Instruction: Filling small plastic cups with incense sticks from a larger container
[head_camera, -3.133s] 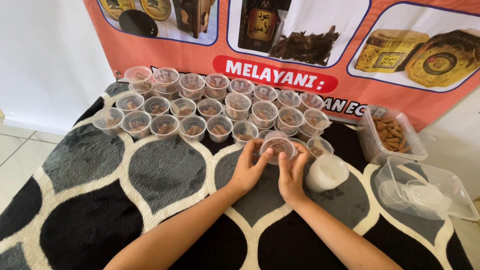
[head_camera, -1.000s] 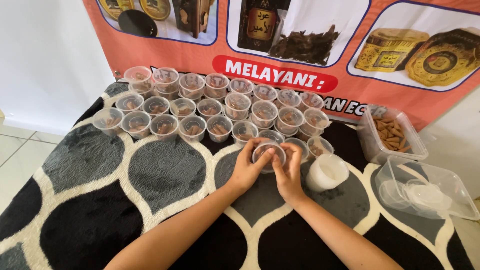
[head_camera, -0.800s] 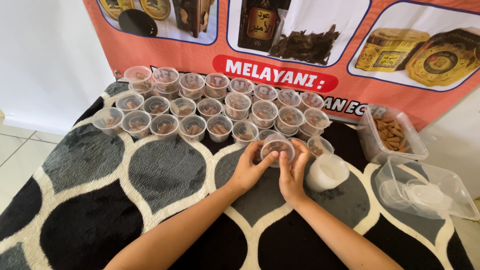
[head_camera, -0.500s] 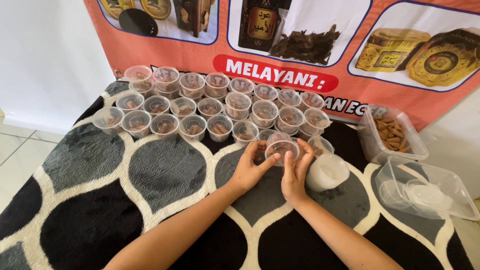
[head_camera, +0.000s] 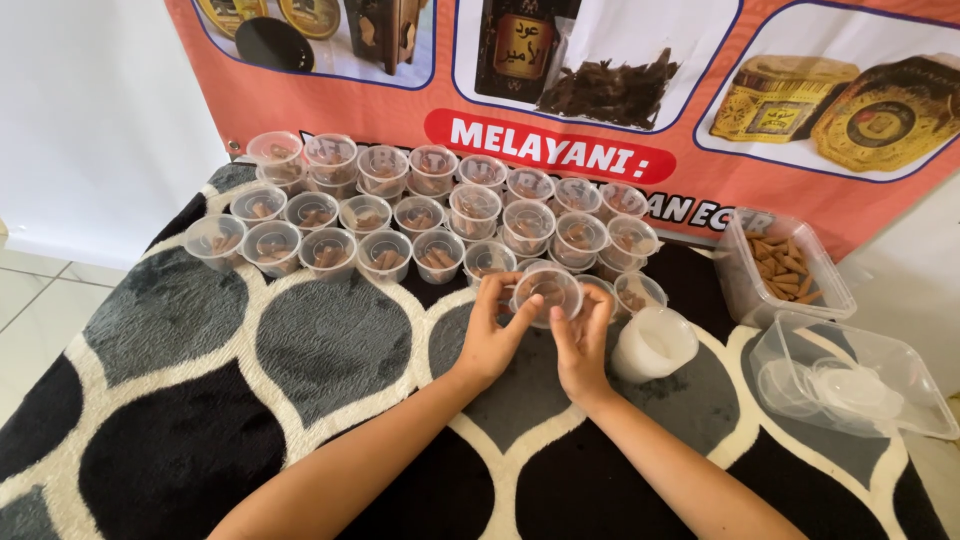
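Observation:
My left hand (head_camera: 492, 333) and my right hand (head_camera: 584, 340) together grip a small clear plastic cup (head_camera: 546, 292) with a lid and brown pieces inside, held just above the patterned rug. Fingers of both hands press around its rim. Right behind the cup stand rows of several similar lidded cups (head_camera: 420, 205) holding brown pieces, some stacked two high. A stack of empty white cups (head_camera: 653, 344) lies on its side just right of my right hand.
A clear box of brown sticks (head_camera: 782, 267) stands at the right, with a clear tub of lids (head_camera: 846, 377) in front of it. An orange banner (head_camera: 800, 190) hangs behind. The black and grey rug (head_camera: 300, 350) covers the floor; white tiles (head_camera: 30, 310) lie at left.
Both hands stay on the cup in the same spot. The fingers shift around its rim and the cup tilts and rises slightly.

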